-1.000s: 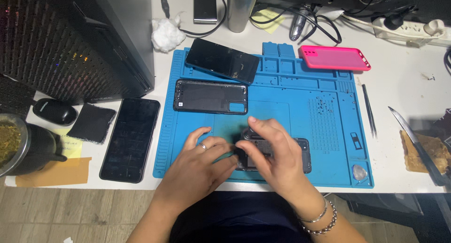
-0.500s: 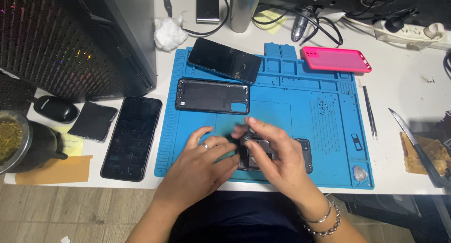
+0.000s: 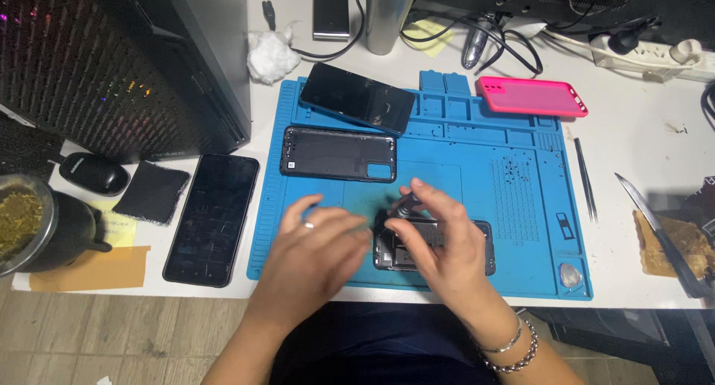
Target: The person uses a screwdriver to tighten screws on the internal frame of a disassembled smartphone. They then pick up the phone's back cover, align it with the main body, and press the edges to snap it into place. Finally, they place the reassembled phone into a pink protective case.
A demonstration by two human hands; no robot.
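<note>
Opened black phone body [image 3: 439, 247] lies under both hands; right hand [image 3: 439, 240] pinches a small dark tool [image 3: 402, 205], left hand [image 3: 316, 243] rests open beside it.

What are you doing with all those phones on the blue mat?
A person is working on an opened phone lying on a blue mat. The right hand pinches a small dark tool over it, while the left hand rests beside it. A black back cover and a dark phone lie further up the mat, with a pink case at its top edge. Another black phone lies left of the mat.
</note>
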